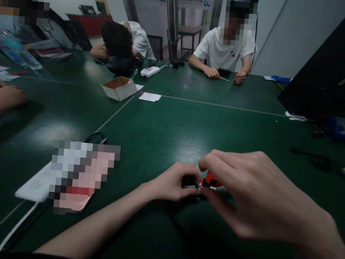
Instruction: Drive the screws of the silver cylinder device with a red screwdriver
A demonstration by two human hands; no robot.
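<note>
My left hand (pixel 175 182) is closed around a small dark object (pixel 189 182), held low over the green table near the middle. My right hand (pixel 245 192) is just to its right, its thumb and fingers curled round a red and black tool handle (pixel 210 181). The handle's left end meets the dark object between my left thumb and fingertips. Most of the dark object is hidden by my left fingers, and the tip of the tool cannot be made out.
White device (pixel 33 182) and pink phone (pixel 86 194) lie left on the green table (pixel 135 142), with cables. Open box (pixel 121 90) and paper (pixel 150 97) lie farther off. One person across holds a red-handled tool (pixel 222 78); another rests head down. Dark monitor (pixel 326 62) stands right.
</note>
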